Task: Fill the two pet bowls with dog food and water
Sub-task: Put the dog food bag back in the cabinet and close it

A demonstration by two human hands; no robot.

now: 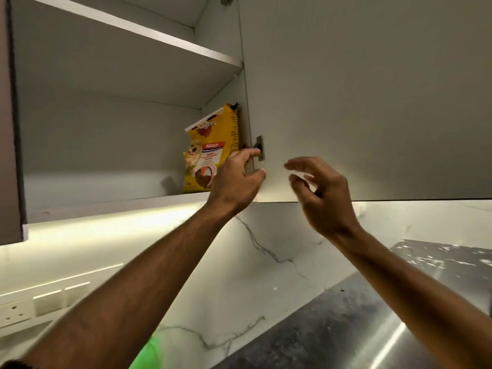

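Note:
A yellow dog food bag with a dog's picture stands upright on the lower shelf of an open wall cabinet, against its right wall. My left hand is raised in front of the bag's lower right corner, fingers apart, its fingertips near the cabinet's hinge; I cannot tell whether it touches the bag. My right hand hovers open to the right, in front of the neighbouring closed cabinet door, holding nothing. No pet bowls are in view.
The cabinet has an empty upper shelf and a dark door edge at far left. Below are a lit marble backsplash, wall sockets at lower left and a shiny steel surface at lower right.

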